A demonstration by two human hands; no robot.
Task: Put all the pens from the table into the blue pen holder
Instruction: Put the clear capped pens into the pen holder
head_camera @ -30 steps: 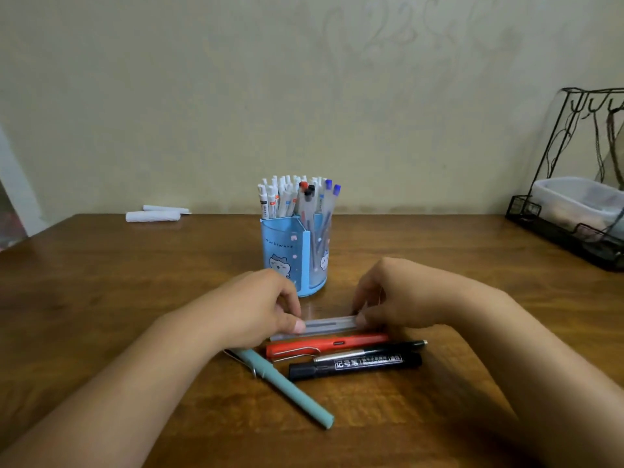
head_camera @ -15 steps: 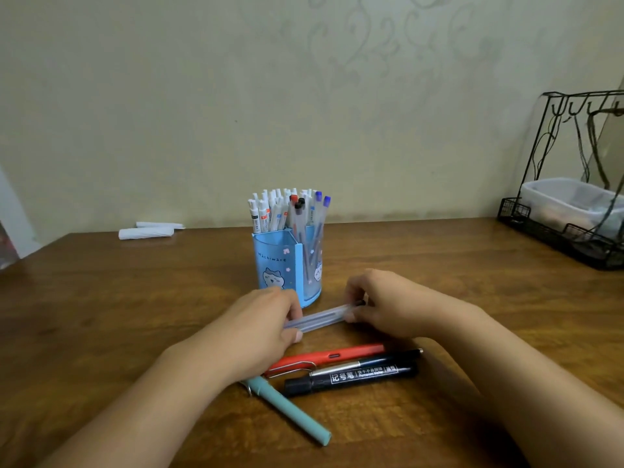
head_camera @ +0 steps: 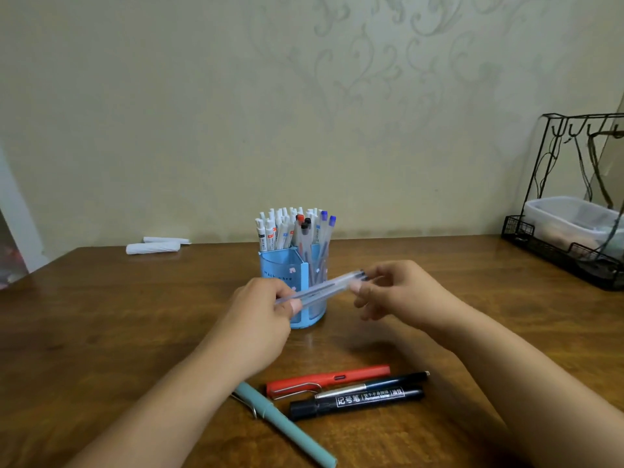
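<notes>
Left hand: the left hand (head_camera: 270,304) pinches one end of a clear pen (head_camera: 324,287), thumb and fingers curled round it, just in front of the blue pen holder (head_camera: 285,271).
Right hand: the right hand (head_camera: 391,292) pinches the pen's other end, by the dark tip, so the pen spans crosswise in the air before the holder; likely a two-handed grip to steady and turn it upright.
Blue pen holder: stands on the table (head_camera: 101,315), crowded with upright pens, so a gap must be found.
Still loose: nearer than the holder lie a red pen (head_camera: 337,378), a slim dark pen (head_camera: 381,385), a black marker (head_camera: 358,401) and a teal pen (head_camera: 290,430), close together.
Far from holder: white paper rolls (head_camera: 153,246) at the left wall, a wire rack (head_camera: 570,238) at the right.
</notes>
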